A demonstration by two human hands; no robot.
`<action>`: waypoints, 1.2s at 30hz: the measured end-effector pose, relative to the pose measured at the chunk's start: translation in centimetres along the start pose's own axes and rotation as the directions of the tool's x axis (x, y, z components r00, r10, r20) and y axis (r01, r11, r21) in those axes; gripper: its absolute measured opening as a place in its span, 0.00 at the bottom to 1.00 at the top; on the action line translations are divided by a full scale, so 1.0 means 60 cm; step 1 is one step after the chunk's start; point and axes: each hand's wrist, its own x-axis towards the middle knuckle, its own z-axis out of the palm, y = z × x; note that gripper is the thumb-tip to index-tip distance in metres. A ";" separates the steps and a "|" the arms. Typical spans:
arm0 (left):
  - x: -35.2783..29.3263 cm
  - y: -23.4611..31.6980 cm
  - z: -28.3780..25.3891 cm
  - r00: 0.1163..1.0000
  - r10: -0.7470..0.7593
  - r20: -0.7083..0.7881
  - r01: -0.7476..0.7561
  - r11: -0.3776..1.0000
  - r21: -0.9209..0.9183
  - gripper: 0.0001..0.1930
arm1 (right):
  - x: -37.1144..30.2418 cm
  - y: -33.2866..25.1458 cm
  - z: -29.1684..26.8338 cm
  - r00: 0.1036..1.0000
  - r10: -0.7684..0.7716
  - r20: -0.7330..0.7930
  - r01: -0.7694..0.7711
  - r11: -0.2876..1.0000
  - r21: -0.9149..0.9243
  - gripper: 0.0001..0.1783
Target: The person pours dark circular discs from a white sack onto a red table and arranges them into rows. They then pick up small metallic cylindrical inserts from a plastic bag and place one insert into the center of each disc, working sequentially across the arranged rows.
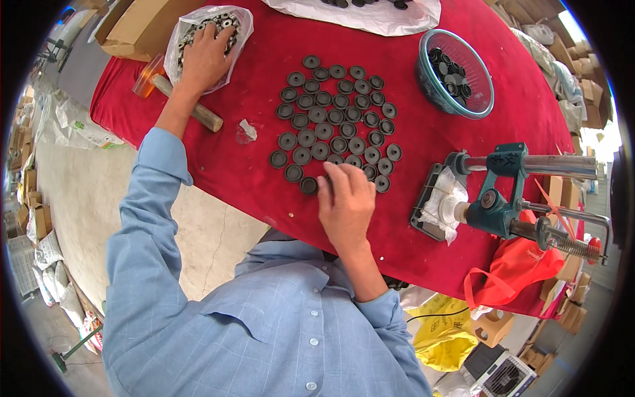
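Red cloth (245, 172) beneath matte, round, rimmed black discs (317, 114)

discs (340, 101) between bag (243, 32) and press (491, 200)

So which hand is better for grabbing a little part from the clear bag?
Probably the left hand: it's over the bag of small parts; the right hand is by the black discs.

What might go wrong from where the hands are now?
Small metal parts may spill from the clear plastic bag if the left hand lifts out carelessly. The right hand, at the near edge of the black discs, might knock some out of place. The wooden handle passing under the left forearm could get nudged.
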 end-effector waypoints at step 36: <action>0.125 -0.109 -0.025 0.896 0.000 0.443 0.089 0.980 -0.179 0.29 | 0.328 -0.130 0.204 0.625 0.180 0.760 -0.627 0.695 0.351 0.35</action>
